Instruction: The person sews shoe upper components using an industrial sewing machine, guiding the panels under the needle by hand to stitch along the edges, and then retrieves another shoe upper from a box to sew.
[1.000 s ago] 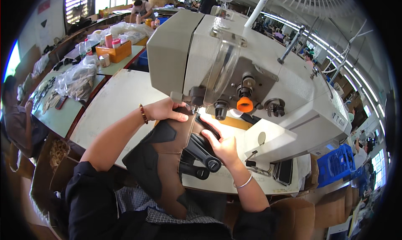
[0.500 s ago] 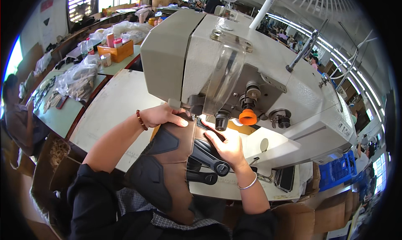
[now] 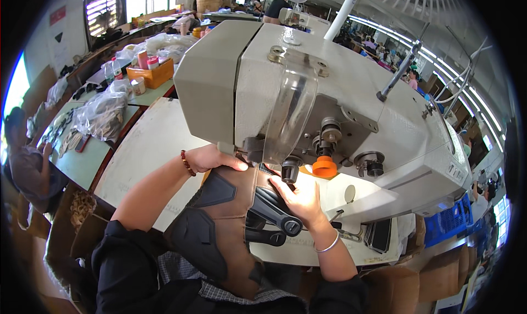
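A brown leather piece with black moulded panels, shaped like a boot upper, hangs from the sewing machine's work point down over my lap. The sewing machine's head hides the needle and the piece's top edge. At the top left of the piece, my left hand grips it, thumb on the near face and fingers behind. My right hand pinches its right side, thumb in front, other fingers mostly hidden. Below this hand, two black straps with round ends stick out from the piece.
The pale machine table spreads to the left and right. An orange knob hangs under the machine. Farther left stand an orange box and plastic bags, with a person sitting beside them. A blue crate is at right.
The view has shifted slightly, so the machine appears a little lower. Both hands keep their hold on the leather piece, nearly in the same place under the machine head.
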A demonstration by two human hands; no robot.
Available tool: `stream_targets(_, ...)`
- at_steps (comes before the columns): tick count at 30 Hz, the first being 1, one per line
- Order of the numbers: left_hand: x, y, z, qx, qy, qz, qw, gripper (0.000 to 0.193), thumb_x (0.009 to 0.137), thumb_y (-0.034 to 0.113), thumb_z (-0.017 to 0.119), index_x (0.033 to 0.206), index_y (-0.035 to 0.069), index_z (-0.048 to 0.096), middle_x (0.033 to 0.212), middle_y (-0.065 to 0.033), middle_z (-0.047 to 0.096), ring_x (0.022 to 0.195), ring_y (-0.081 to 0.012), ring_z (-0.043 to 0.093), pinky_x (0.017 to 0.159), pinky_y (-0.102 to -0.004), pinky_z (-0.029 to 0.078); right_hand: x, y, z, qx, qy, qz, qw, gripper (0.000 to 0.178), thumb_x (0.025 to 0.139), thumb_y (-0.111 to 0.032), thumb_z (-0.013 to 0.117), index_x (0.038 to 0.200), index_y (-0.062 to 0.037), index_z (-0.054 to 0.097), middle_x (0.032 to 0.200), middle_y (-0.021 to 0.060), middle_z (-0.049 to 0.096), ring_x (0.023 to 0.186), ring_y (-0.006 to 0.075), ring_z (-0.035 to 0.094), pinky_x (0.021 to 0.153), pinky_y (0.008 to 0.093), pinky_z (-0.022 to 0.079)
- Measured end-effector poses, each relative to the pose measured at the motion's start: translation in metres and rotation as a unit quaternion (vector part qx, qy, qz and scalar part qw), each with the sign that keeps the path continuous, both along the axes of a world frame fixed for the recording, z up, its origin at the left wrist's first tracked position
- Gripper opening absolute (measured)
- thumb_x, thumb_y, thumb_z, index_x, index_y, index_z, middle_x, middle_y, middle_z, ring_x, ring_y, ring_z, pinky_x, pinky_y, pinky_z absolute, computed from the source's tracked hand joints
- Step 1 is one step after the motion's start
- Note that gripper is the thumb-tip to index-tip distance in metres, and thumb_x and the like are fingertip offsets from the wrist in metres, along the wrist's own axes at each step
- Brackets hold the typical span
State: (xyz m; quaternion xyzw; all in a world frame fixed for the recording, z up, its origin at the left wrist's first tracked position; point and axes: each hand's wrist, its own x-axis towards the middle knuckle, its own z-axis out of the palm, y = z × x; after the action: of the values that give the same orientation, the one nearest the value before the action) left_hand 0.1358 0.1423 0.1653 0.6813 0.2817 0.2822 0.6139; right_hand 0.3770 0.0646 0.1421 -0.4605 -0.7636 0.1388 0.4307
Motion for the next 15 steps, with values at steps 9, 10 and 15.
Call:
stream_targets(9,0.001,0.006,-0.007,0.013,-0.037,0.011,0.999,0.026,0.074,0.011,0.073,0.098,0.002,0.066,0.094,-0.0049,0.066,0.088,-0.0139,0.058,0.08,-0.0278,0.046,0.006,0.009,-0.009,0.069,-0.022,-0.015,0.997,0.015,0.08,-0.013,0.069,0.082,0.0018,0.069,0.064,0.0096,0.063,0.052,0.0187,0.056,0.054,0.0288,0.045)
stream_targets(10,0.002,0.01,-0.011,0.013,-0.037,0.008,0.999,0.026,0.074,0.011,0.073,0.098,0.002,0.066,0.094,-0.0049,0.066,0.088,-0.0139,0.058,0.08,-0.0278,0.046,0.008,0.011,-0.008,0.039,-0.04,-0.017,0.998,0.014,0.079,-0.012,0.069,0.076,0.0006,0.067,0.061,0.0089,0.061,0.05,0.0214,0.054,0.053,0.0304,0.042)
stream_targets(15,-0.004,0.027,-0.027,0.04,-0.048,-0.011,0.998,0.019,0.074,0.011,0.075,0.089,0.002,0.068,0.085,-0.005,0.068,0.078,-0.0142,0.061,0.073,-0.0275,0.047,0.002,0.013,-0.01,0.092,-0.026,-0.019,0.995,0.017,0.077,-0.012,0.071,0.065,-0.0034,0.063,0.057,0.0077,0.057,0.049,0.026,0.049,0.053,0.0343,0.038)
